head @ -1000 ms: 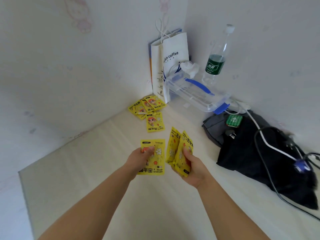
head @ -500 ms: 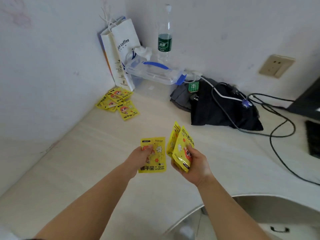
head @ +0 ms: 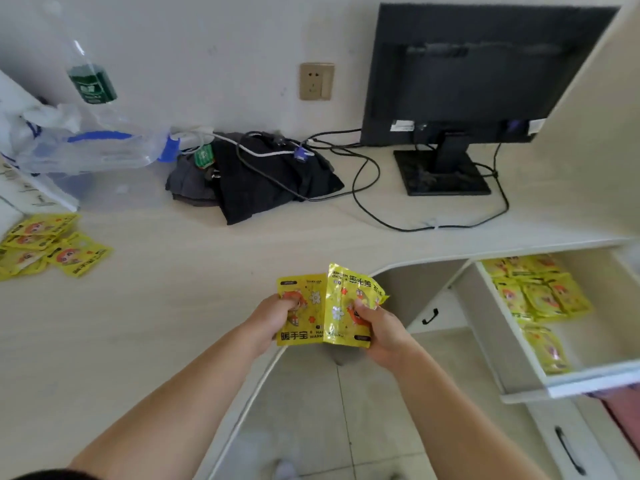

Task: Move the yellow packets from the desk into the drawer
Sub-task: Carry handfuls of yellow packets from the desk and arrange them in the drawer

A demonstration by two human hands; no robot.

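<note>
My left hand (head: 275, 315) grips one yellow packet (head: 303, 332) by its left side. My right hand (head: 379, 327) holds a small bunch of yellow packets (head: 349, 289), which overlaps the left one. Both hands hover over the curved front edge of the desk (head: 173, 306). Several more yellow packets (head: 45, 244) lie on the desk at the far left. To the right, the open drawer (head: 588, 374) has several yellow packets (head: 540, 292) lying inside it.
A black monitor (head: 478, 74) stands at the back right with cables trailing across the desk. Dark folded clothes (head: 270, 174), a clear plastic box (head: 93, 147), a water bottle (head: 91, 81) and a white paper bag (head: 20, 174) sit at the back left. Lower closed drawers (head: 568, 448) are under the open one.
My view has swung right, from the desk corner to the monitor and the open drawer. My hands have come closer together, so the packets now overlap.
</note>
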